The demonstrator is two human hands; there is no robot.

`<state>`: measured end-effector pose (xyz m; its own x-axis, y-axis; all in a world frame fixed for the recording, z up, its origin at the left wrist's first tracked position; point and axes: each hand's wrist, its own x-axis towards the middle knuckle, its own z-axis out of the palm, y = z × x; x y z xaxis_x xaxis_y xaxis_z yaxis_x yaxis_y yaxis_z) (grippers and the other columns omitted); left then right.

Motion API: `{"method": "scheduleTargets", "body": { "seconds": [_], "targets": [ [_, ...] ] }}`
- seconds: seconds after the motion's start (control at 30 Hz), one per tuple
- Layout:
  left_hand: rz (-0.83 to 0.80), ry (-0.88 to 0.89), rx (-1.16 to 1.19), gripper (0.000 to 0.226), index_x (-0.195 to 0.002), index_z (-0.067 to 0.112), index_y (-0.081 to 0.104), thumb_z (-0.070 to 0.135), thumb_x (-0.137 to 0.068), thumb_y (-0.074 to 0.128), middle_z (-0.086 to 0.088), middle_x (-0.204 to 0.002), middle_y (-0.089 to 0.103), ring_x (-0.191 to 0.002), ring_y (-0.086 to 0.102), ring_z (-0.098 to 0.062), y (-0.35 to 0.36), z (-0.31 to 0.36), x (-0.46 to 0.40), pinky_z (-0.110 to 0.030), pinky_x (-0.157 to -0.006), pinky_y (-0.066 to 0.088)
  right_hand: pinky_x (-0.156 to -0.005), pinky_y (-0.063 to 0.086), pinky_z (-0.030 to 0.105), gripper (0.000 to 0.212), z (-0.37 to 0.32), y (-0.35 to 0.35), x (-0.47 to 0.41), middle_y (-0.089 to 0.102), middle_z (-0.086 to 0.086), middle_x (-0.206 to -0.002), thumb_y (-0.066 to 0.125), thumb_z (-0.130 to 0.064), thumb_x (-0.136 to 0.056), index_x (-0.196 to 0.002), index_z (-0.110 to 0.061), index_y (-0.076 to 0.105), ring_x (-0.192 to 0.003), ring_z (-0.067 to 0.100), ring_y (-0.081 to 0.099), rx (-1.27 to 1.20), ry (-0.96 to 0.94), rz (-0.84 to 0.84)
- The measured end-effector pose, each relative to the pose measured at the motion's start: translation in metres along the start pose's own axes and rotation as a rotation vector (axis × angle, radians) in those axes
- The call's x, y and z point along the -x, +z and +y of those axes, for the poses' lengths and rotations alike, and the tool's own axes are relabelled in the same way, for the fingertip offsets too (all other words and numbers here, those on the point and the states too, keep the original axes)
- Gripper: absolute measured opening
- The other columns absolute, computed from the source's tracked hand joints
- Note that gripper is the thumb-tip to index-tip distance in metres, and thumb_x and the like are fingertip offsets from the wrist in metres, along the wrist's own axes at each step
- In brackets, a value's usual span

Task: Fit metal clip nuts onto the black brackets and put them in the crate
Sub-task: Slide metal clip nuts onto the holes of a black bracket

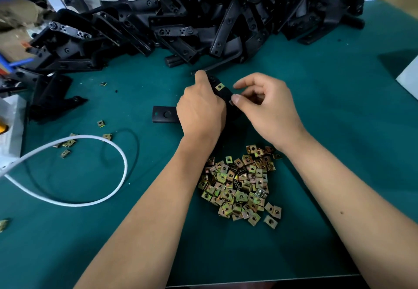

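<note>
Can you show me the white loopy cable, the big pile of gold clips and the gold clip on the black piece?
white looped cable (123,164): head view, right bend.
pile of brass-coloured metal clip nuts (239,184): head view, centre.
fitted clip nut (219,87): head view, top face.

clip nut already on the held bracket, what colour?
Yellowish gold, iridescent like the loose pile; the clip nut sits on the black bracket. Head view.

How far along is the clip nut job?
Early, judging by the stock left. Done: one clip nut already sits on the bracket held by the left hand. In hand: the right hand pinches something small at that bracket's edge, probably a second nut. Left: a big pile of brackets and a heap of loose nuts. No crate in view, so finished count is unknown.
</note>
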<state>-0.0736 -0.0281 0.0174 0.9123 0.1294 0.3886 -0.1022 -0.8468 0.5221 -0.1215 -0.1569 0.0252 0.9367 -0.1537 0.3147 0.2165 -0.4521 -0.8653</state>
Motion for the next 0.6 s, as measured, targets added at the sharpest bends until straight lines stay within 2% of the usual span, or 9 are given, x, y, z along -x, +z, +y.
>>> {"method": "scheduleTargets", "body": {
  "seconds": [0.1, 0.27, 0.33, 0.43, 0.6],
  "targets": [
    [-0.002, -0.091, 0.05, 0.017, -0.096, 0.015, 0.036, 0.005, -0.086, 0.046, -0.018, -0.092, 0.059, -0.075, 0.042, -0.035, -0.002, -0.004, -0.003, -0.041, -0.068, 0.033, -0.072, 0.048, 0.008, 0.018, -0.002, 0.005, 0.003, 0.073, -0.012, -0.085, 0.081, -0.03, -0.085, -0.099, -0.02, 0.075, -0.08, -0.002, 0.067, 0.083, -0.017, -0.016],
    [0.011, -0.051, 0.053, 0.016, -0.094, 0.011, 0.037, 0.004, -0.083, 0.047, -0.011, -0.081, 0.047, -0.072, 0.04, -0.037, -0.006, -0.006, -0.001, -0.04, -0.067, 0.031, -0.065, 0.047, 0.008, 0.009, -0.001, 0.005, 0.004, 0.072, -0.015, -0.076, 0.083, -0.022, -0.083, -0.089, -0.019, 0.077, -0.072, 0.0, 0.066, 0.124, -0.101, 0.003],
    [0.012, -0.047, 0.035, 0.016, -0.094, 0.011, 0.037, 0.004, -0.083, 0.046, -0.009, -0.079, 0.045, -0.072, 0.041, -0.037, -0.007, -0.005, -0.002, -0.04, -0.066, 0.031, -0.065, 0.047, 0.013, 0.01, 0.0, 0.007, 0.004, 0.07, -0.015, -0.076, 0.082, -0.022, -0.083, -0.087, -0.018, 0.075, -0.071, 0.002, 0.065, 0.17, -0.128, 0.011],
    [0.018, -0.041, 0.023, 0.015, -0.093, 0.011, 0.037, 0.003, -0.083, 0.044, -0.011, -0.079, 0.047, -0.071, 0.044, -0.037, -0.008, -0.004, -0.001, -0.041, -0.065, 0.032, -0.064, 0.051, 0.027, 0.014, 0.001, 0.012, 0.003, 0.067, -0.011, -0.076, 0.082, -0.021, -0.08, -0.082, -0.016, 0.069, -0.07, 0.008, 0.062, 0.22, -0.161, 0.018],
    [0.006, -0.026, 0.011, 0.016, -0.094, 0.01, 0.036, 0.001, -0.082, 0.043, -0.012, -0.08, 0.049, -0.071, 0.047, -0.037, -0.01, -0.002, 0.001, -0.042, -0.064, 0.036, -0.062, 0.052, 0.035, 0.02, 0.006, 0.011, -0.001, 0.065, -0.008, -0.075, 0.084, -0.025, -0.078, -0.079, -0.016, 0.066, -0.067, 0.012, 0.06, 0.252, -0.164, -0.002]
  ]
}}
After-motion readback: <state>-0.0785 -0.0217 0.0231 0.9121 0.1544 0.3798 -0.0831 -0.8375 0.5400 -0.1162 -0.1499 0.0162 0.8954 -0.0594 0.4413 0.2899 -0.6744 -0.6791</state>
